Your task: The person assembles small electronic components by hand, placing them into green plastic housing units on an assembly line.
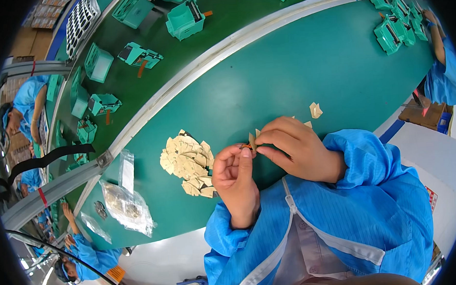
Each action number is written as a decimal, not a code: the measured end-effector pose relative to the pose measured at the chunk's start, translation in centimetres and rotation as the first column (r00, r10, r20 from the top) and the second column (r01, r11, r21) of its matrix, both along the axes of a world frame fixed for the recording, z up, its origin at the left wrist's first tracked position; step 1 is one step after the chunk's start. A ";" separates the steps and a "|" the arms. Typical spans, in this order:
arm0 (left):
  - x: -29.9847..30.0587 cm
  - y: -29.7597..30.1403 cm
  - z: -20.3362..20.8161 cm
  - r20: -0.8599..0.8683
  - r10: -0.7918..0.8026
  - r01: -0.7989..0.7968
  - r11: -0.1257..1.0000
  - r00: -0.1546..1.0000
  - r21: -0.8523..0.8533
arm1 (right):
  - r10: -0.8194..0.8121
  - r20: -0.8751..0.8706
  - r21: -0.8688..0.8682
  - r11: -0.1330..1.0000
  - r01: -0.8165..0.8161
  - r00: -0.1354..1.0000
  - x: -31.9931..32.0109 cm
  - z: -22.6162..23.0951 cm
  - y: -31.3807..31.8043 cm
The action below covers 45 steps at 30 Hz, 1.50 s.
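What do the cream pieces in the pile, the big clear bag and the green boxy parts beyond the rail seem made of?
Cream pieces: probably paper or card, matte; thin, flat, crisp-edged.
Clear bag: likely plastic film, glossy; wrinkled, see-through, with bright highlights.
Green boxy parts: perhaps moulded plastic, semi-gloss; evenly coloured, thin-walled.

A small dark piece (245, 146) edged in orange sits pinched in the fingertips of the left hand (236, 175), with a pale beige piece (252, 139) standing upright at the fingertips of the right hand (295, 149); whether the two pieces touch is hard to tell from here. Toward nine o'clock of the hands, a heap of flat, angular beige pieces (185, 157) lies overlapping, dark patches showing among them. Toward two o'clock, a loose beige piece (315, 110) lies apart.
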<state>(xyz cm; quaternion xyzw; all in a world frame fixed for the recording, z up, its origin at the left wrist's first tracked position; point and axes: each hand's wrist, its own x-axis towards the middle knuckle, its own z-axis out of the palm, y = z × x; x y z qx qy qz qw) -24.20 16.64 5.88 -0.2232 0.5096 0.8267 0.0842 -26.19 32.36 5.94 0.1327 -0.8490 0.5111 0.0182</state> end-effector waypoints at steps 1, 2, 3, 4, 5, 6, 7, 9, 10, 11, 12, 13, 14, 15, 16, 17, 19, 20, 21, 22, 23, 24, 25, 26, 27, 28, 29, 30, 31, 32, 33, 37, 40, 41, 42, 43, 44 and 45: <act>0.0 0.1 -0.1 -0.011 0.006 -0.006 0.999 1.000 -0.047 | -0.010 0.010 -0.021 1.000 0.010 1.000 0.0 -0.2 -0.2; 0.1 0.2 -0.2 -0.022 0.011 -0.013 0.995 1.000 -0.095 | -0.019 0.019 -0.043 0.999 0.020 1.000 0.0 -0.4 -0.3; 0.1 0.4 -0.2 -0.022 0.008 -0.010 0.995 1.000 -0.094 | -0.021 0.019 -0.042 0.999 0.022 1.000 0.1 -0.5 -0.3; 0.1 0.5 -0.1 -0.040 0.013 -0.018 0.993 0.999 -0.118 | -0.015 0.070 -0.075 0.997 0.020 0.997 0.1 -0.5 -0.2; 0.1 0.6 -0.1 -0.060 0.017 -0.025 0.990 0.998 -0.140 | -0.006 0.120 -0.108 0.994 0.019 0.993 0.1 -0.6 -0.2; 0.2 0.7 -0.2 -0.061 0.017 -0.025 0.990 0.998 -0.141 | -0.007 0.119 -0.109 0.994 0.020 0.993 0.1 -0.6 -0.3; 0.2 0.8 -0.2 -0.091 0.034 -0.049 0.984 0.995 -0.170 | -0.016 0.126 -0.116 0.993 0.031 0.992 0.0 -0.6 -0.4; 0.3 1.0 -0.3 -0.123 0.048 -0.072 0.978 0.991 -0.198 | -0.027 0.133 -0.122 0.992 0.044 0.991 -0.1 -0.6 -0.7; 0.4 1.1 -0.4 -0.140 0.054 -0.083 0.974 0.989 -0.212 | -0.052 0.120 -0.127 0.990 0.067 0.991 -0.1 -0.7 -0.8; 0.4 1.2 -0.4 -0.157 0.059 -0.094 0.970 0.986 -0.225 | -0.077 0.107 -0.133 0.987 0.091 0.991 -0.2 -0.7 -0.9; 0.5 1.2 -0.4 -0.159 0.059 -0.094 0.970 0.986 -0.226 | -0.077 0.106 -0.134 0.987 0.091 0.991 -0.3 -0.7 -1.0; 0.6 1.3 -0.4 -0.161 0.066 -0.106 0.962 0.985 -0.251 | -0.080 0.085 -0.129 0.987 0.091 0.993 -0.4 -0.7 -1.1; 0.6 1.3 -0.3 -0.163 0.074 -0.118 0.954 0.984 -0.275 | -0.084 0.063 -0.124 0.988 0.091 0.995 -0.4 -0.7 -1.2; 0.6 1.3 -0.4 -0.164 0.072 -0.115 0.955 0.984 -0.273 | -0.087 0.062 -0.122 0.988 0.094 0.994 -0.5 -0.8 -1.3; 0.6 1.2 -0.4 -0.161 0.077 -0.118 0.956 0.984 -0.267 | -0.096 0.040 -0.110 0.989 0.100 0.995 -0.5 -0.9 -1.5; 0.6 1.2 -0.5 -0.158 0.082 -0.121 0.958 0.984 -0.261 | -0.106 0.019 -0.097 0.990 0.107 0.994 -0.5 -1.0 -1.5; 0.7 1.3 -0.6 -0.151 0.083 -0.120 0.960 0.985 -0.255 | -0.107 -0.004 -0.077 0.991 0.107 0.994 -0.7 -1.0 -1.6; 0.7 1.3 -0.6 -0.143 0.086 -0.119 0.961 0.986 -0.248 | -0.107 -0.025 -0.056 0.993 0.106 0.994 -0.7 -1.1 -1.6; 0.7 1.2 -0.6 -0.144 0.084 -0.118 0.961 0.986 -0.249 | -0.109 -0.026 -0.056 0.993 0.107 0.994 -0.8 -1.3 -1.5; 0.7 1.2 -0.6 -0.133 0.085 -0.115 0.965 0.987 -0.234 | -0.091 -0.005 -0.054 0.994 0.090 0.996 -0.8 -1.4 -1.4; 0.7 1.2 -0.6 -0.123 0.086 -0.112 0.969 0.989 -0.220 | -0.073 0.015 -0.052 0.996 0.073 0.997 -0.8 -1.6 -1.3; 0.7 1.2 -0.6 -0.122 0.086 -0.111 0.969 0.989 -0.220 | -0.073 0.016 -0.053 0.996 0.074 0.997 -0.7 -1.7 -1.2; 0.8 1.1 -0.6 -0.111 0.076 -0.100 0.971 0.991 -0.220 | -0.060 0.036 -0.060 0.996 0.062 0.998 -0.7 -1.8 -1.0; 0.8 1.0 -0.7 -0.100 0.067 -0.088 0.972 0.993 -0.219 | -0.047 0.057 -0.067 0.996 0.051 0.997 -0.7 -1.8 -1.0; 0.8 1.0 -0.8 -0.101 0.068 -0.089 0.972 0.993 -0.219 | -0.046 0.056 -0.068 0.996 0.050 0.997 -0.7 -1.7 -0.9; 0.8 0.9 -0.9 -0.100 0.075 -0.096 0.971 0.992 -0.220 | -0.043 0.057 -0.093 0.994 0.049 0.997 -0.8 -1.4 -0.8; 0.7 0.8 -1.0 -0.100 0.082 -0.102 0.970 0.992 -0.221 | -0.041 0.057 -0.118 0.992 0.047 0.998 -0.8 -1.2 -0.8; 0.7 0.8 -0.9 -0.100 0.082 -0.103 0.970 0.992 -0.222 | -0.040 0.057 -0.119 0.992 0.047 0.998 -0.7 -1.1 -0.8; 0.6 0.9 -0.7 -0.106 0.088 -0.109 0.971 0.990 -0.211 | -0.045 0.022 -0.096 0.994 0.047 0.999 -0.6 -1.0 -0.8; 0.6 0.9 -0.6 -0.113 0.093 -0.115 0.973 0.989 -0.199 | -0.050 -0.014 -0.074 0.996 0.049 0.999 -0.6 -1.0 -0.9; 0.6 0.9 -0.7 -0.111 0.094 -0.114 0.973 0.989 -0.198 | -0.050 -0.011 -0.073 0.996 0.049 0.999 -0.6 -1.1 -0.9; 0.7 1.0 -0.9 -0.104 0.036 -0.065 0.956 0.994 -0.286 | -0.054 -0.030 -0.028 0.998 0.054 0.998 -0.7 -1.4 -1.1; 0.8 0.9 -0.4 -0.074 0.026 -0.049 0.943 0.997 -0.328 | -0.037 0.025 -0.018 0.999 0.037 0.999 -0.8 -1.6 -0.7; 0.8 0.8 -0.1 -0.039 0.033 -0.045 0.937 0.999 -0.346 | -0.019 0.079 -0.029 0.999 0.022 0.997 -0.9 -1.8 -0.4; 0.8 0.5 -0.2 -0.041 0.032 -0.044 0.938 0.999 -0.345 | -0.021 0.077 -0.029 0.999 0.023 0.997 -1.1 -2.1 -0.1; 0.7 -0.1 -0.3 -0.104 -0.016 -0.029 0.908 0.994 -0.417 | -0.079 0.030 0.021 0.997 0.079 0.996 -1.3 -2.5 0.4; 0.6 -0.6 -0.3 -0.162 -0.069 -0.019 0.873 0.984 -0.488 | -0.135 -0.022 0.067 0.988 0.136 0.991 -1.5 -2.7 1.0; 0.3 -1.5 -0.1 -0.161 -0.069 -0.018 0.873 0.985 -0.487 | -0.136 -0.020 0.069 0.988 0.137 0.991 -1.7 -2.7 1.9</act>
